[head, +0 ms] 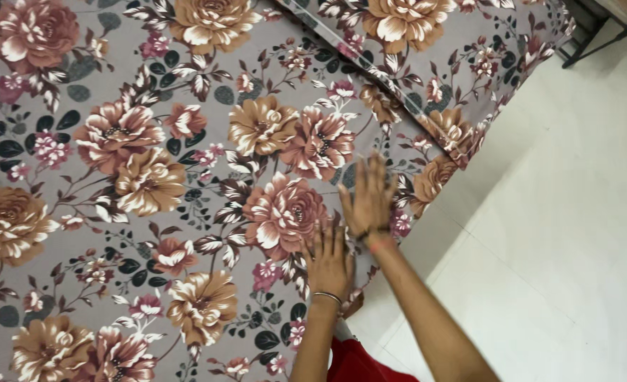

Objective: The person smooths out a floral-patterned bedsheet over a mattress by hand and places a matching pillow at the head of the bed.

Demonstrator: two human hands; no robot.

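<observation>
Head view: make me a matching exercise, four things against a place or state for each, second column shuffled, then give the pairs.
Things:
1. left hand
2. right hand
3. floral bedsheet
4. pale floor

Places or states:
A. spread over the bed, grey with brown and pink flowers
B. flat on the sheet near the bed's edge, the farther of the two, with a dark and an orange band at its wrist
C. bare, to the right of the bed
D. flat on the sheet, nearer the camera, thin metal bangle at the wrist

Pairs: 1-D, 2-B, 3-A, 4-C

Floral bedsheet lies flat (grey, brown roses).
</observation>
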